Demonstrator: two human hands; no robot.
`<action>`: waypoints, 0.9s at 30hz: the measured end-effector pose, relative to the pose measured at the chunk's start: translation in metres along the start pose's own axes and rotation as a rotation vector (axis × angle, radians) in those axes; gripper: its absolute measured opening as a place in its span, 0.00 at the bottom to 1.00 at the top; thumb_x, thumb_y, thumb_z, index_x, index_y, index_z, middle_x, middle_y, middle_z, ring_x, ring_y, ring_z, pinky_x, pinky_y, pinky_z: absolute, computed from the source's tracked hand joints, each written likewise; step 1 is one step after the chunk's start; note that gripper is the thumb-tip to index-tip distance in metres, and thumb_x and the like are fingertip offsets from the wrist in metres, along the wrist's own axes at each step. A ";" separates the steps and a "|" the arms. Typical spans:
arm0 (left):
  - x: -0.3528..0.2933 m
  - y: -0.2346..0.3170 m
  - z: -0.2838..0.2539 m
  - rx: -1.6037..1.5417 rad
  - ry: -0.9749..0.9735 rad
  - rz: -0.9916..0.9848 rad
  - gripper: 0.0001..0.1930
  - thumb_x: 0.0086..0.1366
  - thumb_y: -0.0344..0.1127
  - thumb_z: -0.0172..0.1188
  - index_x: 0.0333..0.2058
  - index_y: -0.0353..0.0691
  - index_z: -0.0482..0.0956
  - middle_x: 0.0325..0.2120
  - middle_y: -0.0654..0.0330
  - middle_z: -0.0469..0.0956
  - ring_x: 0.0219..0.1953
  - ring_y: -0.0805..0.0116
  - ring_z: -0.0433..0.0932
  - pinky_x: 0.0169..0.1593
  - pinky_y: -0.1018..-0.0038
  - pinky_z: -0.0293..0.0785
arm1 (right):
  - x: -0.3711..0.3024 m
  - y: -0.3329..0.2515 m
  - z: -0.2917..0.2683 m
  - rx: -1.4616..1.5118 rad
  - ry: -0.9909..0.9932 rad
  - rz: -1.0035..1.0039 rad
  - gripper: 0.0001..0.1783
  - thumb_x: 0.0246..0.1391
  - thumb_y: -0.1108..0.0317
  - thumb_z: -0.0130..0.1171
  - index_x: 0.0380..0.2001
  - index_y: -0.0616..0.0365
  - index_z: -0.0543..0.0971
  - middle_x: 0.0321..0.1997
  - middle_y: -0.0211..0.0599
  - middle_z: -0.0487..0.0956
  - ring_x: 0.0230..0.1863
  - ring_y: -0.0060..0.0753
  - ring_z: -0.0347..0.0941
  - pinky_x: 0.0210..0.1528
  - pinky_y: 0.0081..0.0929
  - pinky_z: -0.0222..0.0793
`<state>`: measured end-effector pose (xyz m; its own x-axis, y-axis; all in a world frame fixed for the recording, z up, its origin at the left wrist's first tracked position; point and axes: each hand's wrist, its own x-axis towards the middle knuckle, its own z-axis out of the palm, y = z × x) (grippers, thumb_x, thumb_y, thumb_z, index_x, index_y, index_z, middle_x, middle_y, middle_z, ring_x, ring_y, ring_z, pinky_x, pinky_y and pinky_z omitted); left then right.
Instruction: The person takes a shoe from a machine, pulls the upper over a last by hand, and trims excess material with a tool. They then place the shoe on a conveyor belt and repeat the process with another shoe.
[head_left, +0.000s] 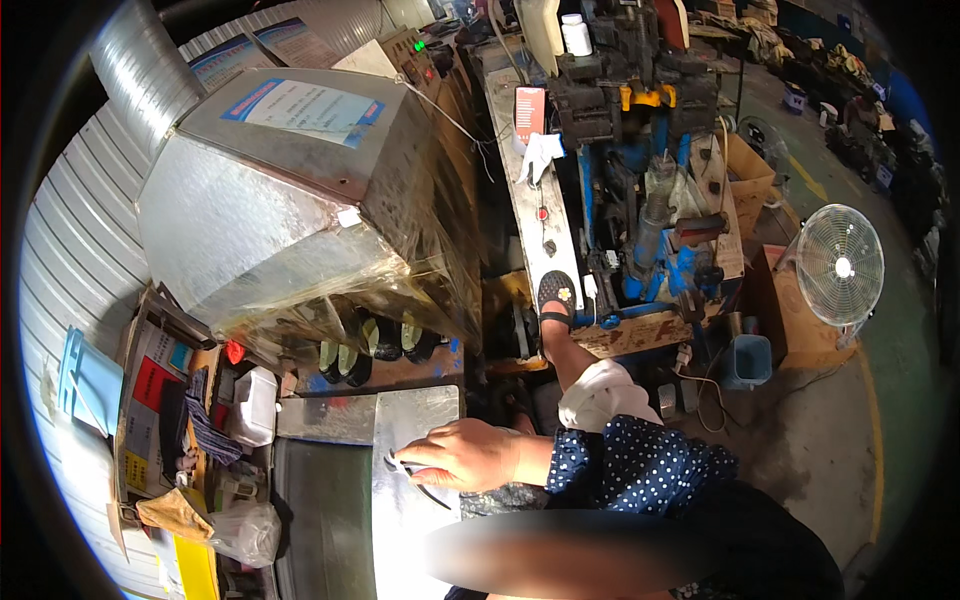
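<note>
My right hand [462,455] reaches in from the right over a bright metal plate [388,540], its sleeve dark with white dots. Its thumb and fingers pinch a thin black curved strip [432,496], whose free end hangs toward the plate. A blurred, skin-toned patch covers the lower edge of the view, and my left hand cannot be made out. Left of the plate lies a dark belt [320,515]. Just beyond, several dark shoe pieces [345,365] with pale green parts stand under the plastic-draped metal hood [270,190].
A cluttered shelf with a white foam box [254,405] and a plastic bag [246,530] stands at the left. My foot in a black clog [555,290] rests by a long board. Blue-painted machinery [650,250], a blue bin [748,360] and a fan [840,265] are at the right.
</note>
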<state>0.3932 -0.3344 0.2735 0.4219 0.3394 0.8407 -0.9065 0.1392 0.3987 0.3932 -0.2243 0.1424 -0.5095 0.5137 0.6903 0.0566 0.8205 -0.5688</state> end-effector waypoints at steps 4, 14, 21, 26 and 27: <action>-0.012 -0.006 0.006 -0.023 0.032 0.109 0.27 0.69 0.49 0.56 0.48 0.23 0.75 0.39 0.33 0.79 0.38 0.43 0.83 0.37 0.60 0.82 | -0.009 0.009 0.006 -0.061 -0.063 0.156 0.20 0.64 0.54 0.53 0.49 0.58 0.76 0.29 0.51 0.80 0.32 0.53 0.78 0.33 0.45 0.73; -0.016 0.014 -0.008 0.043 -0.059 -0.111 0.27 0.68 0.48 0.57 0.48 0.23 0.75 0.40 0.33 0.79 0.38 0.45 0.83 0.37 0.62 0.81 | -0.051 0.030 0.067 -0.125 -0.647 0.330 0.23 0.62 0.49 0.53 0.32 0.61 0.80 0.28 0.47 0.82 0.36 0.53 0.80 0.39 0.47 0.75; -0.023 0.013 -0.003 0.018 -0.094 -0.091 0.28 0.67 0.49 0.59 0.48 0.22 0.74 0.40 0.32 0.79 0.39 0.43 0.83 0.37 0.62 0.81 | -0.066 0.034 0.068 -0.213 -0.895 0.441 0.25 0.58 0.46 0.58 0.37 0.60 0.83 0.36 0.46 0.84 0.41 0.50 0.81 0.41 0.45 0.77; -0.028 -0.003 0.010 -0.009 0.004 0.015 0.28 0.66 0.48 0.60 0.48 0.21 0.74 0.40 0.32 0.78 0.40 0.42 0.83 0.37 0.62 0.82 | -0.074 0.044 0.066 -0.251 -0.890 0.520 0.22 0.53 0.48 0.63 0.36 0.59 0.84 0.39 0.43 0.84 0.42 0.48 0.82 0.40 0.44 0.78; -0.030 -0.006 0.011 -0.012 0.043 0.065 0.28 0.66 0.48 0.61 0.48 0.21 0.74 0.40 0.32 0.78 0.40 0.42 0.83 0.37 0.62 0.82 | -0.076 0.045 0.066 -0.289 -0.876 0.507 0.22 0.53 0.49 0.63 0.36 0.58 0.84 0.39 0.43 0.84 0.42 0.48 0.82 0.40 0.44 0.78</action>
<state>0.3861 -0.3552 0.2501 0.3613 0.3876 0.8481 -0.9321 0.1267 0.3392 0.3779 -0.2425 0.0353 -0.8047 0.5479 -0.2288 0.5811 0.6478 -0.4926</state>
